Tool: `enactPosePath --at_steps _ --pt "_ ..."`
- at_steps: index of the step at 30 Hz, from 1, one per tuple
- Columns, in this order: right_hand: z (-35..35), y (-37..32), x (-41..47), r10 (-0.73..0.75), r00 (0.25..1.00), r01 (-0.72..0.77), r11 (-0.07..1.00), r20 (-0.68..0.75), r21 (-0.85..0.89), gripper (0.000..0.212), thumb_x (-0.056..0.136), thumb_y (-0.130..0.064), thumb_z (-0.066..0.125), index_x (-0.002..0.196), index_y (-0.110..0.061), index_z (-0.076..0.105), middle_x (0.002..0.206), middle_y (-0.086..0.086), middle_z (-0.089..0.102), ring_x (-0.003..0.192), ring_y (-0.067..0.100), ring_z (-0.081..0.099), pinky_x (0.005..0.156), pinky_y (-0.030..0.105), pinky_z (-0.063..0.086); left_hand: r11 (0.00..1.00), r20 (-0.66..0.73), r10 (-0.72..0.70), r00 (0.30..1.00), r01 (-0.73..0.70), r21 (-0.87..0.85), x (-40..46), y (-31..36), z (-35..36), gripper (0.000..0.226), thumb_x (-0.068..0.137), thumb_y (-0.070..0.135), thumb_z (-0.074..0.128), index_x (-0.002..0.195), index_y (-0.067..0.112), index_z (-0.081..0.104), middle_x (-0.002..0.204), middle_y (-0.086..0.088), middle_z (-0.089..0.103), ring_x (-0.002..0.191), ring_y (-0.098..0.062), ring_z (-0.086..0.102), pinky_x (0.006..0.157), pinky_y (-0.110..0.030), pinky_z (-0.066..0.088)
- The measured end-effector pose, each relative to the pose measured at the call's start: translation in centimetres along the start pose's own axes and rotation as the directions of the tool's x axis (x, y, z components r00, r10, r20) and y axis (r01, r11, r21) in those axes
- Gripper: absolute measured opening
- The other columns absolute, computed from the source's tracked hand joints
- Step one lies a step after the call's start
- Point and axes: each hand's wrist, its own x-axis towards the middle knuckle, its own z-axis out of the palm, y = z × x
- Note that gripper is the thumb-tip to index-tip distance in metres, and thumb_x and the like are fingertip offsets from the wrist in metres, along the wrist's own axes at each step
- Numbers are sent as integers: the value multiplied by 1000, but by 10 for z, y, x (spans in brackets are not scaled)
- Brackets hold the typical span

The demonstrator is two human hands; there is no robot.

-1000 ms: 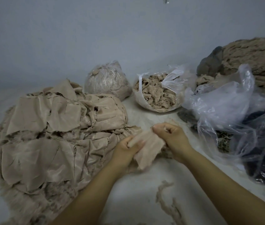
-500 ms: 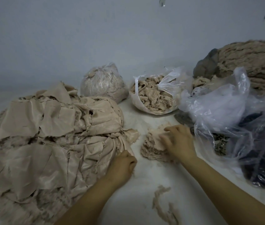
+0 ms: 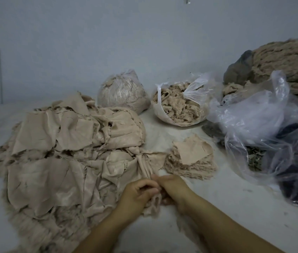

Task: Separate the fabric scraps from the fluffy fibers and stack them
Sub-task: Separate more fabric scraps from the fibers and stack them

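**Peeling a scrap from its fibers**

Gathered at the big heap's (image 3: 67,161) near edge, a fabric scrap (image 3: 147,167) is pinched by left hand (image 3: 137,195) and right hand (image 3: 172,189), presumably for stripping fluff; finished stack (image 3: 190,157) lies just beyond.

My left hand (image 3: 137,193) and right hand (image 3: 173,189) meet at the near edge of the big scrap heap (image 3: 67,148), both gripping a bunched strip (image 3: 147,167) of beige fabric. Just right of the heap sits my small stack (image 3: 190,159). Behind stand a tied bag (image 3: 122,92) and an open bag (image 3: 177,103) of fluff.
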Motion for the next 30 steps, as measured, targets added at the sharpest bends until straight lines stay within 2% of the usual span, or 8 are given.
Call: enactPosePath --at_steps 3,8,13,18,22,26,28,30 --pt "0 6 6 -57 985 95 968 -165 231 29 93 -11 60 66 -12 49 48 0 48 40 10 45 40 21 41 999 87 -23 996 21 33 -5 -1 -7 34 74 -17 66 71 17 65 70 4 64 65 0 59 62 -12 46" --pt "-14 13 12 21 954 128 874 -299 468 16 99 -13 49 96 -7 63 84 9 65 74 20 64 58 28 56 980 180 -175 968 154 122 -6 -7 -31 30 73 -12 71 80 14 59 75 -9 57 57 -4 53 58 -17 46" --pt "1 13 20 66 940 164 771 -334 615 19 103 -17 39 119 -12 49 102 8 64 89 24 63 68 34 55 941 397 -272 877 157 299 6 4 -35 32 72 -5 75 77 25 63 58 16 59 55 3 53 56 -13 44" --pt "-4 1 27 220 883 229 571 -415 788 20 102 -7 36 117 -16 47 59 5 50 35 11 44 32 16 37 920 492 -321 809 141 367 12 7 -28 33 73 -7 71 80 25 63 71 9 67 65 -1 66 58 -14 47" --pt "-11 7 16 94 933 170 735 -348 656 11 103 -13 38 109 -19 46 38 -4 37 27 5 24 29 12 23 884 410 -345 844 145 445 15 10 -45 22 78 4 72 81 25 66 65 12 65 56 2 58 54 -15 46" --pt "-5 26 -5 -168 966 223 927 -197 300 17 101 -15 42 86 -17 50 43 -7 38 34 5 28 33 17 22 911 31 92 995 -97 401 28 19 -40 16 92 21 60 87 32 70 82 16 68 77 0 60 75 -16 46" --pt "4 35 -12 -264 954 285 945 -141 161 22 101 -15 42 80 -20 48 50 -6 42 38 4 32 36 18 26 857 95 185 978 -208 471 39 24 -27 27 99 24 46 120 26 63 115 16 62 106 1 54 93 -8 35" --pt "12 40 -16 -353 923 366 928 -152 71 27 100 -15 45 74 -24 45 57 -6 43 44 2 38 43 18 32 790 307 59 950 -233 567 44 13 -15 40 103 33 31 141 27 43 140 17 42 131 1 33 110 -12 17"
